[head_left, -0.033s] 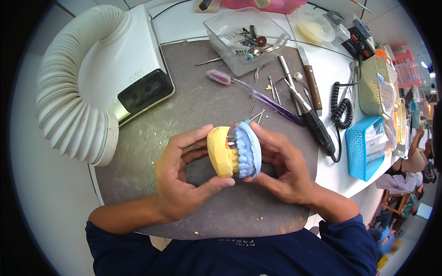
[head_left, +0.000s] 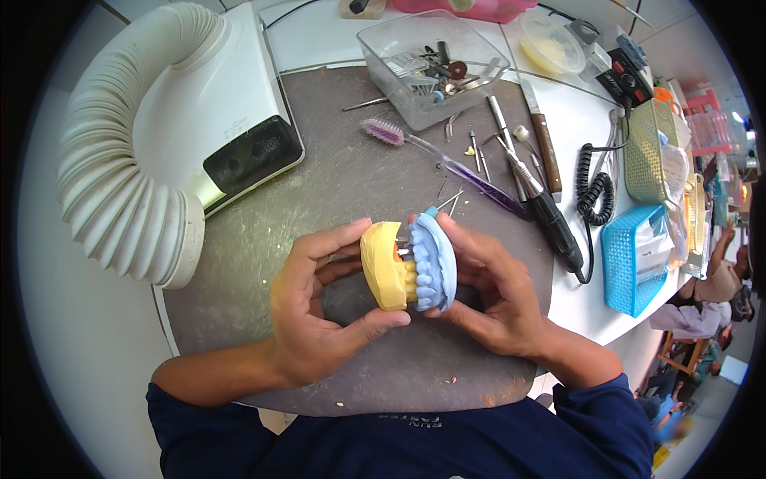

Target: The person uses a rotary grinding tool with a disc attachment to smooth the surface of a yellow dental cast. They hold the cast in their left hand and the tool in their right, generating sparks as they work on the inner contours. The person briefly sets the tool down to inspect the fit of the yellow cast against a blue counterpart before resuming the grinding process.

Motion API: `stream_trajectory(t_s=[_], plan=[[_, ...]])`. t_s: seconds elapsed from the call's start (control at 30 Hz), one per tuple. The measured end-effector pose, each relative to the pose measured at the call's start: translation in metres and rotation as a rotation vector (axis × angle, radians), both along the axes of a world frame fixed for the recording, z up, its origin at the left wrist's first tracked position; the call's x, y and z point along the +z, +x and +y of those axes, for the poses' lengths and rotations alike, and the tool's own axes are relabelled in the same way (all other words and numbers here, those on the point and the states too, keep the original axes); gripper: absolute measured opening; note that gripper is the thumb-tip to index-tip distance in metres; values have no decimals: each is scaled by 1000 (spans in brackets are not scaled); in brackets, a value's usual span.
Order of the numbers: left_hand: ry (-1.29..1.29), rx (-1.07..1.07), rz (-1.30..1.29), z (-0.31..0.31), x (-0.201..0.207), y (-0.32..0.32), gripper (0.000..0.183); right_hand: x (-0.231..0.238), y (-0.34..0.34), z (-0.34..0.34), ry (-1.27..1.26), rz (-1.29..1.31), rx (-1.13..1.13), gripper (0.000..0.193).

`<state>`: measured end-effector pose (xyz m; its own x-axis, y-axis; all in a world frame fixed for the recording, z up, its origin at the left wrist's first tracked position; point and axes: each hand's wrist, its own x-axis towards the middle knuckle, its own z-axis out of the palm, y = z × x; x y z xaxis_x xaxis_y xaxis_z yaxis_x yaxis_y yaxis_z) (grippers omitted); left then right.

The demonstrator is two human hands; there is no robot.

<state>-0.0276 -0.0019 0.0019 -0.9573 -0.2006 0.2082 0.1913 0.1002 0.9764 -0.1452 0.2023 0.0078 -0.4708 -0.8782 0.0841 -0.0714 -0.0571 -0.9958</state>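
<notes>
Head view shows little change from the earlier frame: the left hand [head_left: 305,315] still holds the yellow tooth model [head_left: 380,271] and the right hand [head_left: 507,297] the blue tooth model [head_left: 438,263], teeth facing, above the middle of the grey board [head_left: 239,271], while the tools sit slightly further right in view. Bare board separates the hands from its near edge by the shirt [head_left: 383,451]; beyond the right hand, the purple toothbrush [head_left: 488,185] and black hand drill [head_left: 556,231] narrow the room.

Yellow dental cast [head_left: 381,267] beside toothed blue cast [head_left: 439,263]
</notes>
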Motion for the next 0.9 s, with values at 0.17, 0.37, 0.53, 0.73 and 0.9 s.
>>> stream_trajectory(t_s=[0.17,0.37,0.53,0.73,0.9], plan=[[-2,10,72,5,-6,7,81,7,0,2,96,196,20,83],[-40,-16,91,10,-9,12,82,7,6,4,94,187,-22,78],[-72,6,-32,10,1,8,85,8,9,6,129,159,-68,75],[102,27,-92,5,9,-10,73,10,6,-4,22,-91,-127,77],[150,-50,-230,-4,18,-25,66,9,0,-5,52,-196,-181,80]])
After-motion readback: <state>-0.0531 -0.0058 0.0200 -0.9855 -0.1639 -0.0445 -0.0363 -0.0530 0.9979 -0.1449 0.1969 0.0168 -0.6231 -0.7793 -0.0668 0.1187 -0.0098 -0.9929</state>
